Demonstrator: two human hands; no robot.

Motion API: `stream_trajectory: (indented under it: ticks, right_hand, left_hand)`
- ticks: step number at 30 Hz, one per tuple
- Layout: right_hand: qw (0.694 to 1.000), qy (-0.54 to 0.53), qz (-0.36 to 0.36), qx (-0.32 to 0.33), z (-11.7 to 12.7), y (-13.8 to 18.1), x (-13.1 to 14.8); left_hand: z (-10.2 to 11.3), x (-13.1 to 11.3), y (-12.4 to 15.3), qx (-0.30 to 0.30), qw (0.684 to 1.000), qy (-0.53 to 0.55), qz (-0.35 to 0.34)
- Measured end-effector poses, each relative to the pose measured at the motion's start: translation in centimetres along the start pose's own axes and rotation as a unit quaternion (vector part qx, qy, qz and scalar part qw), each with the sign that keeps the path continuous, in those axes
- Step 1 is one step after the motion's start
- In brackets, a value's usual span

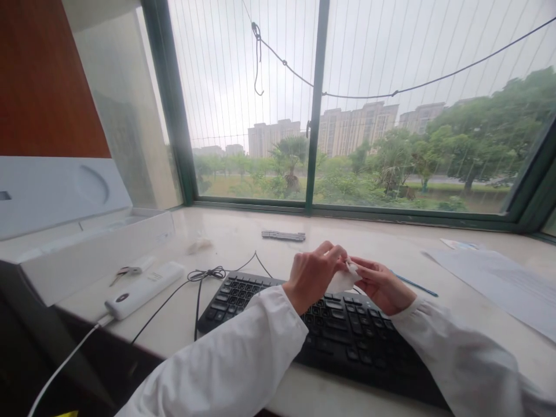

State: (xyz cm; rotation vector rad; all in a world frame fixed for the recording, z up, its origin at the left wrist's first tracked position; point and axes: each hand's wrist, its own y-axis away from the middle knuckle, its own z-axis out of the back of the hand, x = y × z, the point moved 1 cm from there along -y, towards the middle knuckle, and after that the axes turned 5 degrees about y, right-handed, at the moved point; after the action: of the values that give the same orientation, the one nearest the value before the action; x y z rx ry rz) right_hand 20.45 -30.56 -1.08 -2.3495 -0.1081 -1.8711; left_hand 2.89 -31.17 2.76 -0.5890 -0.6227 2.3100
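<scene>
Above the far end of a black keyboard [339, 336], my left hand [315, 275] and my right hand [382, 285] meet. Both pinch a small white wipe or tissue [343, 279] between their fingertips. The wipe hangs between the hands, just over the keys. White sleeves cover both forearms. The keyboard lies at an angle on a pale stone counter [243, 243] in front of a window.
A white power bank [143, 289] with a white cable lies to the left, beside keys [124, 271] and an open white box [87, 243]. The keyboard's black cord [204, 275] loops left. A grey strip [283, 235] lies near the window. Papers [499, 284] and a blue pen [417, 285] sit on the right.
</scene>
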Motion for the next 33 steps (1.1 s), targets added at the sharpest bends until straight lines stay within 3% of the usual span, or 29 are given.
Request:
stream_trajectory:
  ticks: [9,17,25,33]
  right_hand:
    - [0.998,0.049,0.014,-0.040,0.0,-0.2,-0.3]
    - [0.997,0.073,-0.010,0.008,0.0,0.2,0.2]
    - [0.993,0.084,0.047,-0.070,0.6,-0.5,-0.4]
    - [0.991,0.098,0.062,-0.072,1.1,-0.8,-0.7]
  left_hand:
    - [-0.7,0.4,0.0,-0.004,0.999,0.031,-0.023]
    - [-0.9,0.8,0.1,-0.006,0.999,0.044,-0.011]
    - [-1.3,0.5,0.2,-0.009,0.999,0.044,-0.021]
    - [-1.2,0.4,0.2,0.000,0.999,0.039,-0.009]
